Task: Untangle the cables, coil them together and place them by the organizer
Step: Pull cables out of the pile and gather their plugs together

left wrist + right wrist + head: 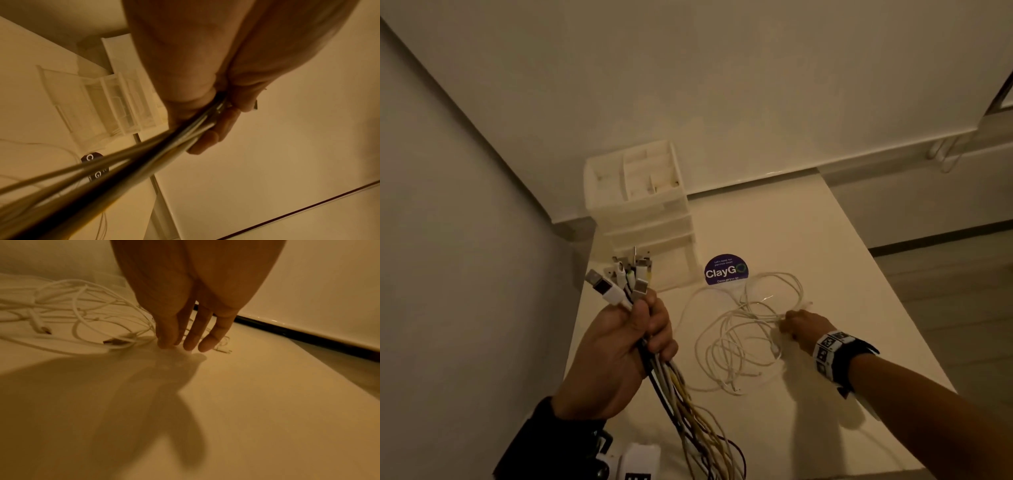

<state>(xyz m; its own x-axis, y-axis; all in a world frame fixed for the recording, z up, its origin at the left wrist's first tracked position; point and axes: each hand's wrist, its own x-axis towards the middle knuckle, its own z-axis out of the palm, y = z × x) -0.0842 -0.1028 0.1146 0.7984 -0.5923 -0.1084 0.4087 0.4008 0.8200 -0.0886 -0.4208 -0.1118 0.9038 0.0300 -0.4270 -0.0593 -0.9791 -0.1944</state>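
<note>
White laminate is covering the table (808, 219), which is filling most of the head view and sitting against a pale wall. At its far left corner a white plastic organizer (643, 202) is standing upright, with open compartments on top and drawer-like tiers below; a round purple sticker (726, 269) is lying just beside its base. Between that sticker and the near edge, a loose heap of white cables (743, 339) is sprawling in overlapping loops, several plug ends pointing different ways. The person's left hand (619, 356) is clenching a thick bundle of cables (671, 380) raised above the table, fingers wrapped fully round it, with the connectors (623, 277) fanning upward out of the fist and the white, yellow and black tails trailing down toward the near edge. The right hand (803, 327) is reaching to the right side of the heap; in the wrist view its fingers (191, 337) are extending nearly straight down to the strands, and whether the thumb and forefinger are pinching one is not showing clearly. Judging from this, the sorting is looking roughly half done. The main risk is lying in the heap: lifting one strand while loops are crossing over it would be tightening a knot or dragging the whole pile toward the table edge. The hanging tails could also be snagging each other as more ends join the fist.
</note>
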